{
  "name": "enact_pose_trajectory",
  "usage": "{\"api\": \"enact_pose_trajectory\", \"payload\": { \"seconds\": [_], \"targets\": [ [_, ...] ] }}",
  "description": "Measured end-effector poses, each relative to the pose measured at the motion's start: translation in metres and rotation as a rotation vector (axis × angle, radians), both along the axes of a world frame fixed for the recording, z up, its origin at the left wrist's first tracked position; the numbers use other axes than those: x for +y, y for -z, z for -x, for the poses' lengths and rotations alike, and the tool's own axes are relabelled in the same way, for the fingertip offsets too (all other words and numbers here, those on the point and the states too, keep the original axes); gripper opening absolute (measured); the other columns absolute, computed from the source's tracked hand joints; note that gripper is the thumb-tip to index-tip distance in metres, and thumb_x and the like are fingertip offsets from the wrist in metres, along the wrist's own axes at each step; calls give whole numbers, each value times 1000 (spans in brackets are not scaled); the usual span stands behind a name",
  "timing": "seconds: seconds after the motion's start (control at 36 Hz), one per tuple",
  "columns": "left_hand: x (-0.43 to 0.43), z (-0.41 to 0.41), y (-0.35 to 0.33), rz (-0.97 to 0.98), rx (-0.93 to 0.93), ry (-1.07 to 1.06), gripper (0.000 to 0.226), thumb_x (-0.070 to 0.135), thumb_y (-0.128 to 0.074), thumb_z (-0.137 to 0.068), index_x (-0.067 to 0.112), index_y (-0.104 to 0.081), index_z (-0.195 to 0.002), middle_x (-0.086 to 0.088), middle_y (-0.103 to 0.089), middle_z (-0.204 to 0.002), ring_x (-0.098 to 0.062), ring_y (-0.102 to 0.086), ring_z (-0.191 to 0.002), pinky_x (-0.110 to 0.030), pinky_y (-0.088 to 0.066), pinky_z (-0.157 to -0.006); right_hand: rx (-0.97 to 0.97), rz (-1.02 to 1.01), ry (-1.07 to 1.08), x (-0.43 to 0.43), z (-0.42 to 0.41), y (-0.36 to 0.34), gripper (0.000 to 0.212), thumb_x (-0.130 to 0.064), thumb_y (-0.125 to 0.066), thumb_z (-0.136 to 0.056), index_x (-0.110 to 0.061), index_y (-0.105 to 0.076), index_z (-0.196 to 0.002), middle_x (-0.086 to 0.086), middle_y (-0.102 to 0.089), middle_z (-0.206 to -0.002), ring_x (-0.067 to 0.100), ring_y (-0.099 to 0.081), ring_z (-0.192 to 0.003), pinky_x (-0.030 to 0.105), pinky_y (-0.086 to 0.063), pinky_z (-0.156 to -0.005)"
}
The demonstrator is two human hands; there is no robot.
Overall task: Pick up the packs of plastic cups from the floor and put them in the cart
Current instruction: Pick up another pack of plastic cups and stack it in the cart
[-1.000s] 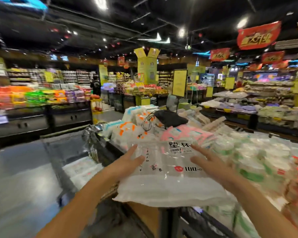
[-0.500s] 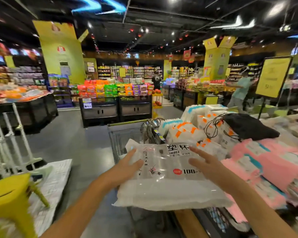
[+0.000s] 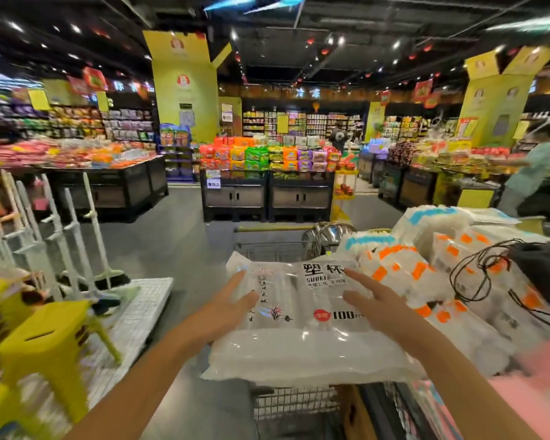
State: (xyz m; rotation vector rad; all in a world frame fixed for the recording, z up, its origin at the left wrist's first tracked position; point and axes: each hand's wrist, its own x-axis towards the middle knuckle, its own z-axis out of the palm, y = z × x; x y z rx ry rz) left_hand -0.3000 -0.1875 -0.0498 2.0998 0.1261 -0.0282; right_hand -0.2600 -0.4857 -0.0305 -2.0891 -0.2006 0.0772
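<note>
A clear pack of plastic cups (image 3: 302, 331) with black and red print is held flat between both palms, above the wire shopping cart (image 3: 273, 249). My left hand (image 3: 232, 308) presses its left side, fingers spread. My right hand (image 3: 375, 308) presses its right side. The cart's far rim shows beyond the pack and its mesh wall (image 3: 292, 404) shows below it. The inside of the cart is hidden by the pack.
A display table on the right is piled with white cup packs with orange and blue marks (image 3: 432, 265) and a black bag with cords (image 3: 540, 274). Yellow stools (image 3: 45, 350) and white racks (image 3: 61, 230) stand on the left. Grey aisle floor (image 3: 178, 236) lies ahead, with product stands (image 3: 267, 192) beyond.
My view has swung left, from the display table toward the aisle and cart. The pack stays between both hands and now hangs over the cart.
</note>
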Motion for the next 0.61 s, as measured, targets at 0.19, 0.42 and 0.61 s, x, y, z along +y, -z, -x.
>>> {"api": "enact_pose_trajectory", "payload": {
  "seconds": [0.19,0.42,0.61],
  "targets": [
    [35,-94,23,25,-38,26,64,56,-47,-95,54,-14,-150,28,-16,-156,-1,-26,-140,-25,-26,-105,-27,70,-15,32,-92,18,50,-44,-58,-95,-53,-42,-142,-6,-34,-158,19,-43,-135,44,-40,-110],
    [71,-190,34,47,-62,69,64,56,-47,-95,55,-13,-149,27,-13,-158,-2,-21,-144,-25,-23,-108,-15,100,12,68,-191,29,50,-52,-57,-93,-62,-39,-138,-8,-31,-159,23,-42,-138,51,-38,-112],
    [78,-263,44,70,-49,49,62,48,-48,-98,50,-16,-151,21,-18,-158,-7,-20,-146,-26,-22,-111,10,108,19,85,-271,51,52,-49,-56,-94,-59,-36,-141,-5,-30,-160,26,-36,-141,56,-38,-110]
  ]
}}
